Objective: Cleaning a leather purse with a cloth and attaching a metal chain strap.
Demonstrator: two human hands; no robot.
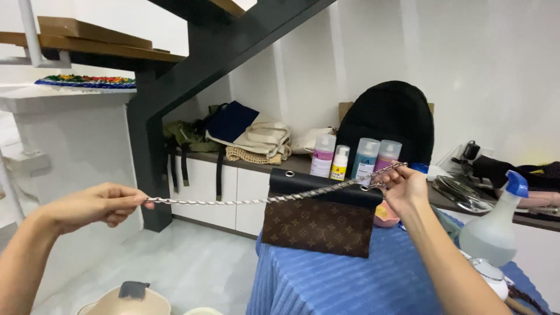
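- White walls (pixel 484 64) close the room, plain and evenly lit, with a brighter patch at the far right.
- A dark steel stair beam (pixel 233 52) slants up across the top, carrying wooden treads (pixel 87 35); its dark post (pixel 146 163) stands on the floor.
- The floor (pixel 192 256) is pale and glossy.
- A low white cabinet (pixel 221 189) with a dark countertop (pixel 300 163) runs along the back wall.
- On the counter lie folded bags (pixel 256 137), a black backpack (pixel 388 119) and four plastic bottles (pixel 356 157).
- A white ledge (pixel 64 96) at left bears a colourful mat (pixel 87 80).
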